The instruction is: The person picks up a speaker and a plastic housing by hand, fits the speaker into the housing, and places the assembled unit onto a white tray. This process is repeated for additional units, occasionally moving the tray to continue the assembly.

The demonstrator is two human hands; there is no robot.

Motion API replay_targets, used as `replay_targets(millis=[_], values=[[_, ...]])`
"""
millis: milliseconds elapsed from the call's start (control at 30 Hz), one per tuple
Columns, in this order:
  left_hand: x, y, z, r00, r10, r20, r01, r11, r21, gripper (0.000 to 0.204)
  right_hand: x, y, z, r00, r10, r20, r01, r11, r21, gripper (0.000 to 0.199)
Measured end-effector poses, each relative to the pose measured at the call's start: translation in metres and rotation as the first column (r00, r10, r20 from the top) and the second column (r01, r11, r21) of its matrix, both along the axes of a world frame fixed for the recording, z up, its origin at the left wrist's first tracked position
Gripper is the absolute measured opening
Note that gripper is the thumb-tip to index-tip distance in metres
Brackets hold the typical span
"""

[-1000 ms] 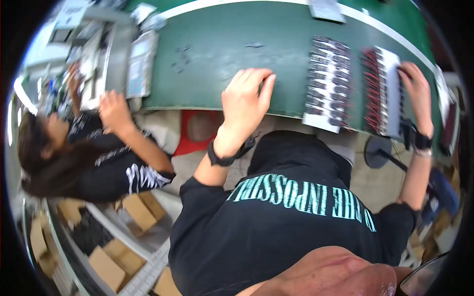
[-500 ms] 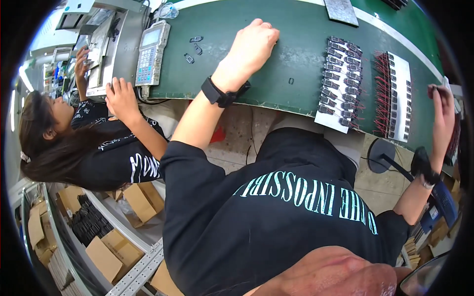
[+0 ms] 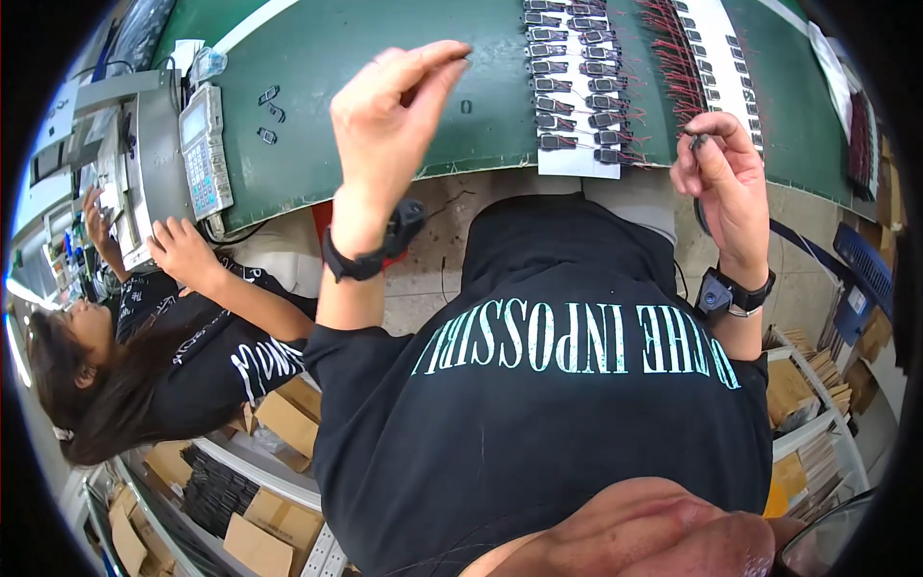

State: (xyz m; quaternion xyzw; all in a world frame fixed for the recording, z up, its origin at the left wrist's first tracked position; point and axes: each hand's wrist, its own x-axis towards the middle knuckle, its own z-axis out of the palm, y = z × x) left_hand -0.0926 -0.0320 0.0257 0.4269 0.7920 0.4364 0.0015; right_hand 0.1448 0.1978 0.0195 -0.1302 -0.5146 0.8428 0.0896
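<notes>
Green bench mat [image 3: 385, 58], white component strips [image 3: 577, 96], left hand [image 3: 389, 115] fingers pinched, right hand [image 3: 726, 173] pinching small dark part [image 3: 699, 141].

A worker in a black short-sleeved T-shirt [image 3: 538, 385], printed across the chest with pale mint-green capital lettering in a serif face. Both forearms are bare below the sleeves. A black wristband [image 3: 358, 262] carrying a small dark boxy device circles the wrist of the left hand [image 3: 389, 106]; a black watch-like band [image 3: 729, 291] with a square, light-edged face sits on the wrist of the right hand [image 3: 721, 173]. Black trousers [image 3: 567, 250] cover the lap.
</notes>
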Motion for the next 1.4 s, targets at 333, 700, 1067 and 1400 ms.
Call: replay_targets(millis=[333,700,1067,1400], values=[[0.056,0.016,-0.027,0.855,-0.188,0.483,0.078,0.968,0.239,0.025,-0.03,-0.028,0.009,0.993,-0.099,0.057,0.076,0.947,0.311,0.025],[0.051,0.017,-0.009,0.753,-0.24,0.612,0.292,0.956,0.017,0.033,-0.063,-0.04,-0.003,0.999,-0.024,0.021,0.014,0.934,0.357,0.02],[0.055,0.02,-0.014,0.443,-0.294,0.847,0.123,0.956,0.267,0.035,-0.063,-0.034,-0.01,0.997,-0.001,0.078,-0.021,0.96,0.279,0.022],[0.059,0.022,-0.017,0.31,-0.336,0.889,0.07,0.941,0.331,0.033,-0.066,-0.042,-0.006,0.981,-0.038,-0.192,0.188,0.442,0.877,0.021]])
